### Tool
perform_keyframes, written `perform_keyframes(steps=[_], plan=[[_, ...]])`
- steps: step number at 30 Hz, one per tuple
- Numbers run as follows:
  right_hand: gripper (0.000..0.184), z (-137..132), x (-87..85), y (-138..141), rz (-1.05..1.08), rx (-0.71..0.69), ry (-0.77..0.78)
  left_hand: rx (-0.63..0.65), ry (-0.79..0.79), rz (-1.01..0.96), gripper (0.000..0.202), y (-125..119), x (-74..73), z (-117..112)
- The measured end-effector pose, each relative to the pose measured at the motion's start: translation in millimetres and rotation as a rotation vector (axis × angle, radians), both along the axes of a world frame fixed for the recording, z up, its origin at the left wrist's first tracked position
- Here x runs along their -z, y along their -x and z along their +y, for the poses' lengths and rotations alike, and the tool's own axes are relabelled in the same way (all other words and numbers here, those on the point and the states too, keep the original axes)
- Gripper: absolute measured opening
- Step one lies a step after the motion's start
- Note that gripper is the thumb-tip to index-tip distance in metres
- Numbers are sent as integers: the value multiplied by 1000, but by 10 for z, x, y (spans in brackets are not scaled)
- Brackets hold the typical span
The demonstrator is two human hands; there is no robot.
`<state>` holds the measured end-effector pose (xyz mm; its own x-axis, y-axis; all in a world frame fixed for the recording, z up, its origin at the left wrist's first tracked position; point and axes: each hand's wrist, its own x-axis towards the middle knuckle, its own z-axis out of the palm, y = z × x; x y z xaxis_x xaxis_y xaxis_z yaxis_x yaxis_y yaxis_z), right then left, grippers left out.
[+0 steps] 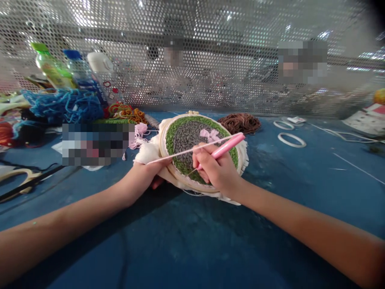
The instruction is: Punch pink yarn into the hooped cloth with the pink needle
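Note:
A round embroidery hoop (164, 146) with white cloth is tilted up in front of me. Green and grey loops fill the cloth, with a pale pink patch (209, 135) right of its middle. My left hand (152, 172) grips the hoop's left edge, thumb in front and the other fingers mostly behind it. In my right hand (218, 170) is a pink punch needle (228, 146), its thin metal tip pointing down left at the hoop's lower part. A pale pink yarn strand (186, 151) stretches from the tool's back end to my left thumb.
Brown yarn (240, 123) lies behind the hoop; white rings (291, 139) lie to the right. Blue yarn (64, 105), bottles (54, 66) and scissors (22, 180) are at left. A perforated metal screen (210, 72) rises along the back of the blue table (192, 249).

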<state>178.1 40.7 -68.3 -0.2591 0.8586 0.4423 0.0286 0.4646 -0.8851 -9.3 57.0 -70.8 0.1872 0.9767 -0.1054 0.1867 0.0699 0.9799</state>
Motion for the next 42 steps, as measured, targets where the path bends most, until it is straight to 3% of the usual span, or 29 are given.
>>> perform_keyframes(steps=[4, 7, 14, 17, 21, 25, 27, 33, 37, 42], plan=[[31, -31, -2, -23, 41, -76, -2, 19, 11, -5, 33, -6, -8, -7], [31, -32, -22, -22, -3, -107, -11, -39, 71, -46, 31, -12, -36, -25], [23, -73, -39, -27, -145, -55, -197, -42, 158, -73, 24, -5, -92, -52], [18, -95, -67, -48, -296, -23, -275, -30, 159, -78, 23, -11, -96, -61], [24, -123, -117, 19, -568, -36, -249, -46, 127, -81, 21, -15, -83, -114], [25, -97, -92, 147, -712, 38, -289, 94, 0, -104, 20, -12, -96, -167], [28, -49, -65, 166, -645, 27, -270, 100, -4, -69, 22, -14, -110, -158], [38, 20, -63, 86, -215, -49, -80, -82, 151, -37, 32, -14, -94, -42], [37, -63, -55, 81, -89, 3, -157, -82, 130, -232, 22, -5, -76, -4], [35, -95, -30, 78, -146, -10, -273, -117, 108, -227, 25, -20, -78, -17]])
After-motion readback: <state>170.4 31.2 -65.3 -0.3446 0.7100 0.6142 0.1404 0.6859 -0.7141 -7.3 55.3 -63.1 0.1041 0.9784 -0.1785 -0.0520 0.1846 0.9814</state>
